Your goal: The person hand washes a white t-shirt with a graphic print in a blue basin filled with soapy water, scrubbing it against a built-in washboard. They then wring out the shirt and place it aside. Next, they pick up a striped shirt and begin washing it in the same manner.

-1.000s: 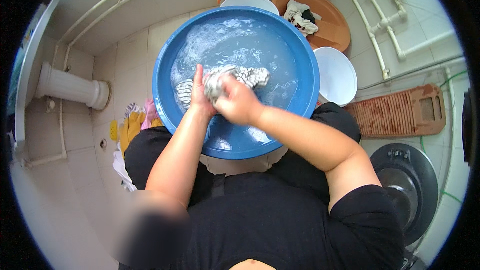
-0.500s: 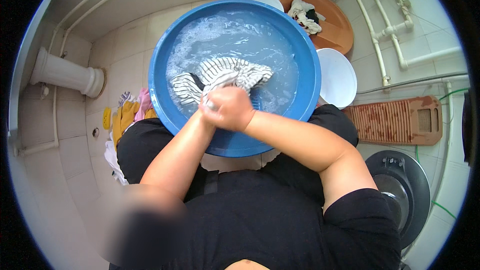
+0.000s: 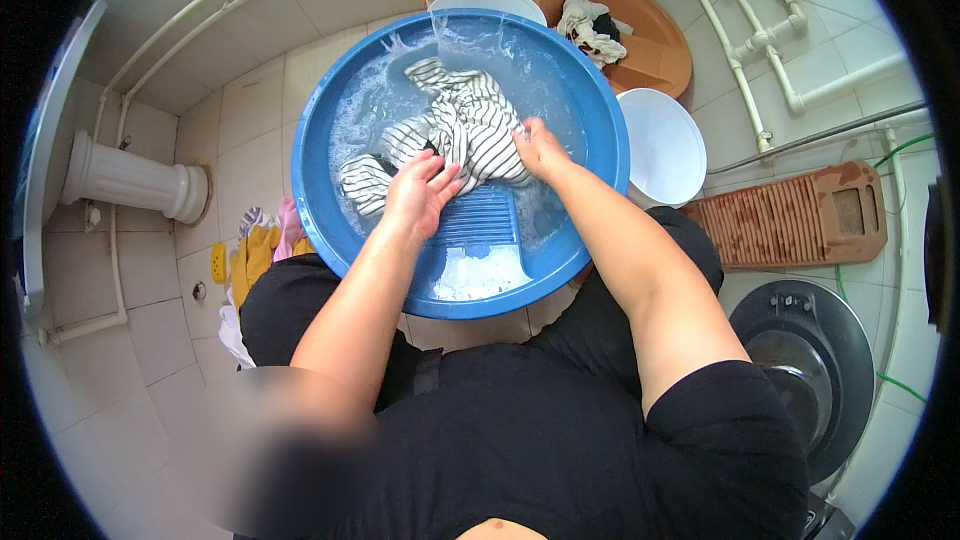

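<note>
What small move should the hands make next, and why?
Probably close the left hand on the striped cloth: that hand is open beside its near edge, while the right hand is at its right edge. Gripping both sides would likely steady the loose bundle in the blue basin.

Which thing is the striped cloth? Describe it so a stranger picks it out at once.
Find the big round blue tub, upper middle. In it, just beyond the ridged panel, the striped cloth lies bunched beside the right hand. Unlike the white cloth in the brown basin, it has thin dark stripes.
</note>
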The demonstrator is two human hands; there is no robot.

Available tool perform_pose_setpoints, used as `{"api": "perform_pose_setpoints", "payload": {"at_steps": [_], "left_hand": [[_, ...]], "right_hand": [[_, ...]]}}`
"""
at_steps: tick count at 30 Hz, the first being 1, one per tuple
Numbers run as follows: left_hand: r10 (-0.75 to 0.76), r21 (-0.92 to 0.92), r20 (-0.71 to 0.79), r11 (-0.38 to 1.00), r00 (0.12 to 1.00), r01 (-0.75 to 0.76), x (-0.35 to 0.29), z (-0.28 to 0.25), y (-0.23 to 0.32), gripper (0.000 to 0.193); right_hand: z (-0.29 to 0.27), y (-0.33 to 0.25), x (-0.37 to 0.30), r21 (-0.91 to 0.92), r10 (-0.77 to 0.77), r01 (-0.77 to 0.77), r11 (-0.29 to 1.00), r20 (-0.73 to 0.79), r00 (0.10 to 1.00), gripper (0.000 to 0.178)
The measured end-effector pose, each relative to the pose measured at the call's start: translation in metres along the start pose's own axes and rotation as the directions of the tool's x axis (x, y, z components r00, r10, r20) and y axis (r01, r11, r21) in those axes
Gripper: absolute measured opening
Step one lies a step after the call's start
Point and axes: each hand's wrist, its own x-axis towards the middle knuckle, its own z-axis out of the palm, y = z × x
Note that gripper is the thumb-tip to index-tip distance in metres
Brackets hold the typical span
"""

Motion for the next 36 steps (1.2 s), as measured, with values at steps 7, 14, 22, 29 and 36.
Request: {"api": "perform_pose_setpoints", "payload": {"at_steps": [7,14,22,29,36], "left_hand": [[0.223,0.228,0.033,0.948,0.974,-0.224,0.001,-0.001,0.011,0.041],[0.236,-0.043,0.003,0.971,0.972,-0.236,0.027,-0.014,0.007,0.048],[-0.084,-0.243,0.286,0.957,0.955,0.157,0.03,-0.026,0.009,0.042],[-0.074,-0.289,0.294,0.944,0.953,0.162,-0.007,0.018,-0.01,0.033],[0.596,-0.755,0.557,0.654,0.578,0.053,0.024,-0.017,-0.066,0.038]], "right_hand": [[0.001,0.011,0.01,-0.051,0.077,-0.087,0.995,-0.173,0.982,0.048],[-0.008,-0.097,-0.039,0.914,-0.369,0.006,0.405,0.157,0.916,0.023],[0.016,-0.143,-0.146,0.305,-0.836,0.809,0.503,-0.065,0.545,0.039],[0.03,-0.098,-0.069,-0.03,-0.639,0.693,0.72,-0.418,0.645,0.016],[0.034,-0.128,-0.127,0.128,-0.757,0.796,0.592,-0.251,0.603,0.018]]}}
